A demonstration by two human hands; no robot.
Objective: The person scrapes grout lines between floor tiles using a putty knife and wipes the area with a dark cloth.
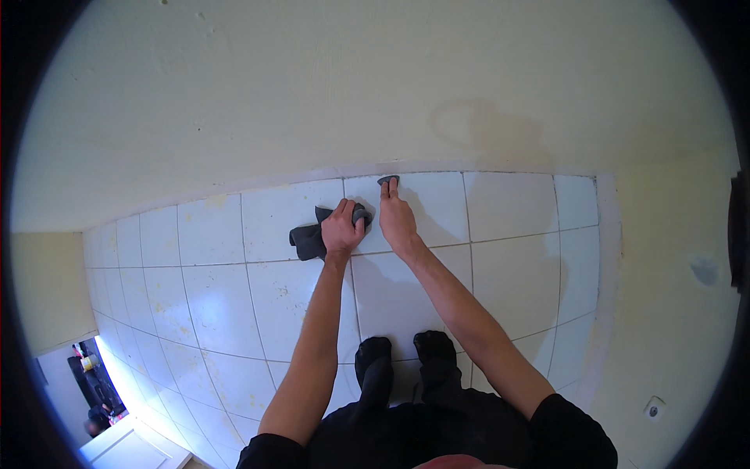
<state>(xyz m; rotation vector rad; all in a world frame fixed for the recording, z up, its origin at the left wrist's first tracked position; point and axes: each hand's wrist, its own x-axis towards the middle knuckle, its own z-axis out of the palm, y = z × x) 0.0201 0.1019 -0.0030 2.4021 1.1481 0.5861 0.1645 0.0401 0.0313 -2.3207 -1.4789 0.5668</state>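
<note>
A: What is lying under all this?

B: A floor of large square white tiles [297, 301] is spreading out below, glossy and hard, with thin grey grout lines bending toward the rim of the view. It is meeting a pale cream wall [351, 86], matt and slightly rough, carrying a faint darker smudge to the right.

A: And what is the left hand doing?

B: The left hand [342, 227] is curling into a loose fist on a dark grey cloth [310, 239], soft and crumpled, pressing it against the tile. The cloth is bunching out to the left of the knuckles, a short way from the wall.

A: The right one?

B: The right hand [396, 219] is lying just beside the left, palm down, with the fingers stretching forward toward the wall edge. The fingertips are pressing on a small dark grey piece [387, 180] right at the seam where tile is meeting wall. I cannot tell whether it is a scrap of cloth or a pad.

A: Anything else showing?

B: Two feet in black socks [405, 356] are standing on the tiles below the hands, and black sleeves are covering the upper arms. A bright doorway [101, 383] is opening at the lower left
</note>
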